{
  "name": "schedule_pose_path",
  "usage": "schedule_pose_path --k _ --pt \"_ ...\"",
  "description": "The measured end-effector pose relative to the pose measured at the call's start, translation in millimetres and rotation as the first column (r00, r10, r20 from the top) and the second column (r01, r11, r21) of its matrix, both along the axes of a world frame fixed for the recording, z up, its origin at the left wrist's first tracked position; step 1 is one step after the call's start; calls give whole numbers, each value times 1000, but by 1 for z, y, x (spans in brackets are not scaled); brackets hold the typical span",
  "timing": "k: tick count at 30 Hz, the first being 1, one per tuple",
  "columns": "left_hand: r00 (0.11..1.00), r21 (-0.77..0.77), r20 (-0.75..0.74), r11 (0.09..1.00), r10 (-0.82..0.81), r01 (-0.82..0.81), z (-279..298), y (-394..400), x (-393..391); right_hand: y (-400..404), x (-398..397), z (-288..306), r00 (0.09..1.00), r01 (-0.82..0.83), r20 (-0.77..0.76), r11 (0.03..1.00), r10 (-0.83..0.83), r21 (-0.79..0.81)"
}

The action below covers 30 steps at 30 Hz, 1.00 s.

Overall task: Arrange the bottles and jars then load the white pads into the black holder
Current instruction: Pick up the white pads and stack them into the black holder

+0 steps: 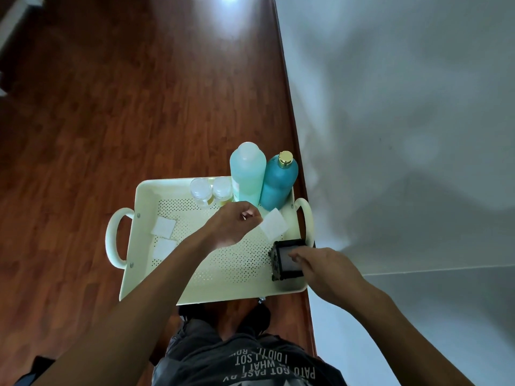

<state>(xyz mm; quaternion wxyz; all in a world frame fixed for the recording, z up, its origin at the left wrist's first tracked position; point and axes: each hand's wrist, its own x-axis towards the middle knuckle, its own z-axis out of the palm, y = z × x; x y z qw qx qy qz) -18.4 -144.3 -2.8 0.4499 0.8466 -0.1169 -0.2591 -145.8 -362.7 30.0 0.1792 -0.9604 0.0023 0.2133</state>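
A cream perforated tray (223,268) holds everything. At its far edge stand two small clear jars (210,190), a pale green bottle (247,171) and a teal bottle (278,182) with a gold cap. My left hand (237,224) pinches a white pad (273,224) by its corner above the tray's right side. My right hand (326,270) rests on the black holder (287,260) at the tray's right front, fingers touching a white pad inside it. Two more white pads (163,237) lie flat on the tray's left side.
The tray has loop handles at left (114,238) and right (305,215) and stands over a dark wooden floor (139,107). A white wall (404,135) runs close along the right. My legs and dark shirt are below the tray.
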Motion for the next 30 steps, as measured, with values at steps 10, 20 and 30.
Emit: schedule_pose_path --k 10,20,30 --pt "977 108 -7 971 -214 214 -1 -35 -20 -36 -3 11 957 237 105 937 -271 258" --pt "867 309 185 865 -463 396 -4 -57 -35 -29 -17 -6 946 273 75 898 -316 344" --pt "840 327 269 865 -471 380 -8 -52 -30 -24 -16 -3 956 270 16 905 -292 330"
